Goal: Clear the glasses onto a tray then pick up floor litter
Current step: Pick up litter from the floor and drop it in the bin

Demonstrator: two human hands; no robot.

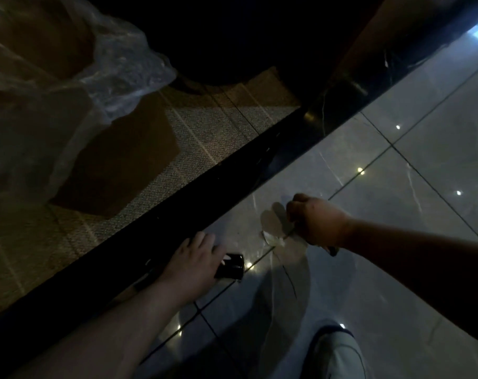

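My left hand [195, 259] reaches down to the glossy tiled floor [396, 165] and rests on a small dark can-like object [231, 266] lying on its side; the fingers wrap its left end. My right hand [314, 221] is closed in a fist around pale crumpled litter [273, 236], paper or a wrapper, whose ends stick out to the left and below the fist. A dark tip pokes out under that hand.
A black strip [177, 214] runs diagonally between the tiles and a patterned carpet [218, 132]. A clear plastic bag [82, 77] hangs at the upper left. My white shoe [339, 354] stands at the bottom. Dark furniture fills the top.
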